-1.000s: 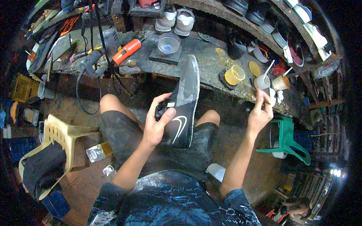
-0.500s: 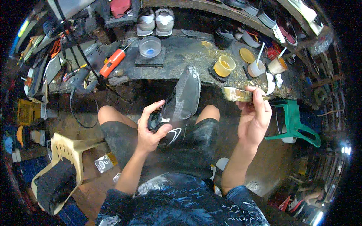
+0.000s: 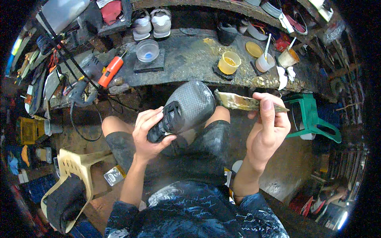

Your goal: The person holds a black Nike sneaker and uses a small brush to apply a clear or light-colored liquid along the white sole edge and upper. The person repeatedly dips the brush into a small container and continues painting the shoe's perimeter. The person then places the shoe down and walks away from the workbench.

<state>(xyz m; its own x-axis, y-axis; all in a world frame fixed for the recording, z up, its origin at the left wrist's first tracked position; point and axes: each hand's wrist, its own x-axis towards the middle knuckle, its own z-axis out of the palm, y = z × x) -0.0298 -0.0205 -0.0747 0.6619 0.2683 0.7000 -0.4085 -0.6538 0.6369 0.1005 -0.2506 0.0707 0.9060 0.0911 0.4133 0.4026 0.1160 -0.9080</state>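
Note:
A black sneaker (image 3: 189, 104) with a textured upper is gripped by my left hand (image 3: 149, 133) around its laced part, above my lap. Its toe points away from me and to the right. In my right hand (image 3: 267, 131) is a flat brush (image 3: 240, 100), pinched between thumb and fingers, with its worn, pale-stained bristle end turned left. The bristle tip is close to the right edge of the shoe's toe; whether it touches I cannot tell. Beyond the brush, an open tub of amber liquid (image 3: 229, 62) stands on the workbench (image 3: 186, 59).
A clear bowl (image 3: 147, 50) sits on a dark block, beside an orange-handled tool (image 3: 111, 71). White sneakers (image 3: 161, 23) stand behind. Two used cups with sticks (image 3: 265, 62) are at the right. A green stool (image 3: 311, 117) and a beige chair (image 3: 71, 182) flank me.
My left hand has rolled the sneaker so its upper and laces now face up. The brush in my right hand has come left and closer to the toe. The view has shifted slightly.

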